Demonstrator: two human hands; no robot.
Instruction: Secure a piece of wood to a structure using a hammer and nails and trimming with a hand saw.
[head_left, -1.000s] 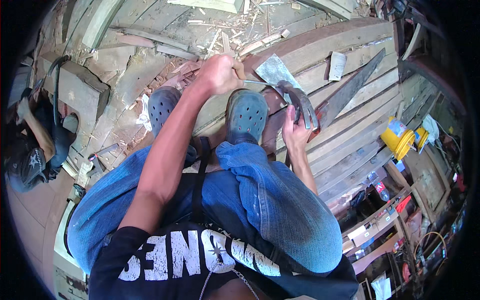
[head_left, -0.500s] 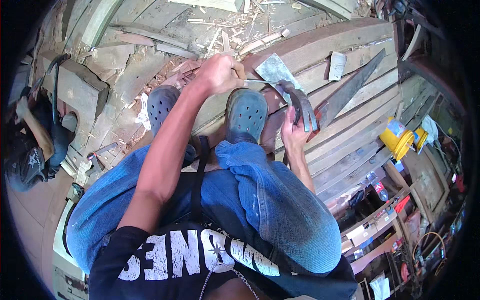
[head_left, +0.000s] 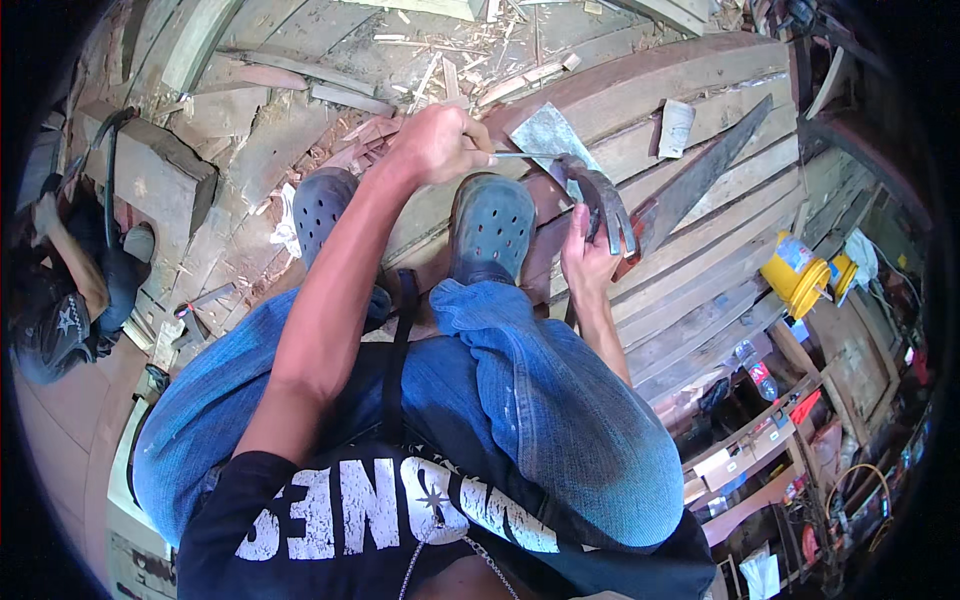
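My left hand [head_left: 440, 145] is closed around a thin metal rod [head_left: 525, 155], beyond my shoes. The rod sticks out to the right, and its far end meets or sits right by the face of a claw hammer [head_left: 595, 195]. My right hand [head_left: 590, 265] is closed on that hammer just below its head; the handle is mostly hidden, so I cannot see its length. The claw points toward me and to the right. What the rod's other end looks like inside my left fist is hidden. A grey flat metal-like sheet [head_left: 545, 135] lies behind the rod.
A handsaw [head_left: 715, 165] lies on the planks [head_left: 690, 220] right of the hammer. Wood chips and offcuts [head_left: 375, 135] litter the far side. A yellow bucket [head_left: 795, 275] stands at right. Another person [head_left: 70, 270] sits at far left beside a thick timber [head_left: 155, 180].
The hammer head has shifted and tilted slightly, with its rod-side end a little higher. The rod has levelled a bit. My left hand has barely moved.
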